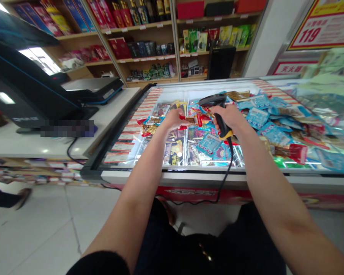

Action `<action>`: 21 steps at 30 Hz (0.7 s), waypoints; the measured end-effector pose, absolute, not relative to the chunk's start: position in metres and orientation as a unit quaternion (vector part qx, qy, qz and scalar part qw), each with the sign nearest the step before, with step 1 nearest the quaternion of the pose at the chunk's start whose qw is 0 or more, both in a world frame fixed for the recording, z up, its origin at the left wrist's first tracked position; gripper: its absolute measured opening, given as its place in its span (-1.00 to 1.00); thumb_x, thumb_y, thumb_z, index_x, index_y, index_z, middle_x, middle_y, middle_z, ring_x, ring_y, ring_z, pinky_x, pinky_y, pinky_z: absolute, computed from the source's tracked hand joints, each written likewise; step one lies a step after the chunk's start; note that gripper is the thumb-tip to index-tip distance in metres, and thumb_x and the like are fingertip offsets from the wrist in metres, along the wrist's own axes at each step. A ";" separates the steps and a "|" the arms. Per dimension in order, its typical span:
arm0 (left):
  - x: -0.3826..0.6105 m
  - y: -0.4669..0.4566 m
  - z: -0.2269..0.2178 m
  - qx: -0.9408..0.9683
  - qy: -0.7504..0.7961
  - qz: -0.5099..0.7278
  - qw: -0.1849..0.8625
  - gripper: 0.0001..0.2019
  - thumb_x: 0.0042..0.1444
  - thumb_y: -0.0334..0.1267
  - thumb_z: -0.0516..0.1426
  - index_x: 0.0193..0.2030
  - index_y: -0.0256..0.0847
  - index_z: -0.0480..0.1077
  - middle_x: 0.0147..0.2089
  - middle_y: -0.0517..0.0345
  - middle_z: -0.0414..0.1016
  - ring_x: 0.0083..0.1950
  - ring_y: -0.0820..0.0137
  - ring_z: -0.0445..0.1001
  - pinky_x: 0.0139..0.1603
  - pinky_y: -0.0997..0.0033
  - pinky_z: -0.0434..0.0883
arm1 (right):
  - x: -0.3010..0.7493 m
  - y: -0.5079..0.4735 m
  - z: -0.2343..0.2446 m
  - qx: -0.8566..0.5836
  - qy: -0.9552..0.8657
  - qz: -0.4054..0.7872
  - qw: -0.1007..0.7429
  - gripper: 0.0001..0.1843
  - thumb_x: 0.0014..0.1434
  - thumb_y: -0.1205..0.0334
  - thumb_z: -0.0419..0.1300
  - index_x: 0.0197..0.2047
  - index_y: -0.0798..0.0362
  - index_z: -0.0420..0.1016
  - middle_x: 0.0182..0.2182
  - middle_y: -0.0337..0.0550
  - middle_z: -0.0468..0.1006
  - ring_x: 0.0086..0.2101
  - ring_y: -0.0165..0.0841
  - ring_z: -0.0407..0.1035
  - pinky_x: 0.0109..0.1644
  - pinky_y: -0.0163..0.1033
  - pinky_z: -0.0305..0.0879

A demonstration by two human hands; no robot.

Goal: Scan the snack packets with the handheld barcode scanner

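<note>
Pinching a packet (190,120), left hand (173,119); gripping a scanner (213,100), right hand (229,115); packet probably light, slippery, best held by one end.

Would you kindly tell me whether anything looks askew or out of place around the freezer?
Yes: blue packets lie in a loose heap on the freezer, overlapping at odd angles, and the cable of the scanner droops down the freezer's front.
</note>
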State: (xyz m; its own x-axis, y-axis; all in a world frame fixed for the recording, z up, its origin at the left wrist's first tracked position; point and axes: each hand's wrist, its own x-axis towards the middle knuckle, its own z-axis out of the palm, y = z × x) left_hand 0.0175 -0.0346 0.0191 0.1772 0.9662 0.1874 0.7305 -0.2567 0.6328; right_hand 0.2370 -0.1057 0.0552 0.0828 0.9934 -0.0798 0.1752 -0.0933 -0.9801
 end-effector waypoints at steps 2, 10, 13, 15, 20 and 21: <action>0.010 -0.032 0.022 0.711 0.582 0.322 0.228 -0.74 -0.31 -0.28 0.39 -0.51 -0.18 0.39 -0.52 0.22 0.40 -0.36 0.34 0.45 -0.28 0.40 0.36 | 0.234 -0.107 0.053 -0.571 -0.512 0.458 0.449 -0.80 0.09 0.17 0.22 -0.50 0.06 0.35 -0.68 -0.14 0.43 -0.72 -0.37 0.29 -0.69 -0.30 0.24; -0.006 -0.028 0.029 0.498 0.570 0.489 0.434 -0.66 -0.35 -0.25 0.43 -0.48 -0.22 0.38 -0.54 0.28 0.41 -0.49 0.48 0.40 -0.38 0.44 0.42 | 0.222 -0.109 0.044 -0.528 -0.555 0.490 0.416 -0.75 0.14 0.12 0.22 -0.49 0.04 0.33 -0.69 -0.15 0.44 -0.72 -0.39 0.29 -0.68 -0.33 0.26; -0.007 -0.025 0.028 0.457 0.565 0.527 0.441 -0.68 -0.33 -0.29 0.41 -0.46 -0.23 0.38 -0.51 0.27 0.44 -0.46 0.50 0.41 -0.36 0.46 0.45 | 0.219 -0.112 0.045 -0.509 -0.576 0.496 0.403 -0.73 0.17 0.14 0.20 -0.50 0.04 0.32 -0.69 -0.16 0.43 -0.73 -0.40 0.28 -0.70 -0.33 0.24; -0.008 -0.023 0.027 0.446 0.564 0.561 0.410 -0.71 -0.28 -0.29 0.38 -0.44 -0.24 0.38 -0.50 0.26 0.45 -0.43 0.50 0.43 -0.37 0.51 0.42 | 0.218 -0.114 0.045 -0.497 -0.589 0.498 0.397 -0.72 0.17 0.16 0.20 -0.52 0.04 0.30 -0.71 -0.18 0.41 -0.74 -0.41 0.27 -0.70 -0.33 0.24; -0.008 -0.015 0.023 0.449 0.552 0.604 0.359 -0.74 -0.20 -0.20 0.33 -0.38 -0.25 0.42 -0.47 0.22 0.48 -0.39 0.47 0.48 -0.39 0.56 0.38 | 0.218 -0.118 0.045 -0.485 -0.626 0.481 0.377 -0.71 0.17 0.16 0.21 -0.52 0.04 0.29 -0.72 -0.20 0.39 -0.73 -0.41 0.27 -0.69 -0.33 0.23; -0.008 -0.014 0.023 0.449 0.550 0.609 0.355 -0.73 -0.20 -0.19 0.32 -0.37 -0.26 0.42 -0.45 0.21 0.50 -0.38 0.46 0.49 -0.38 0.55 0.38 | 0.217 -0.118 0.044 -0.485 -0.633 0.476 0.370 -0.71 0.18 0.15 0.21 -0.52 0.04 0.29 -0.71 -0.19 0.40 -0.73 -0.41 0.28 -0.69 -0.33 0.23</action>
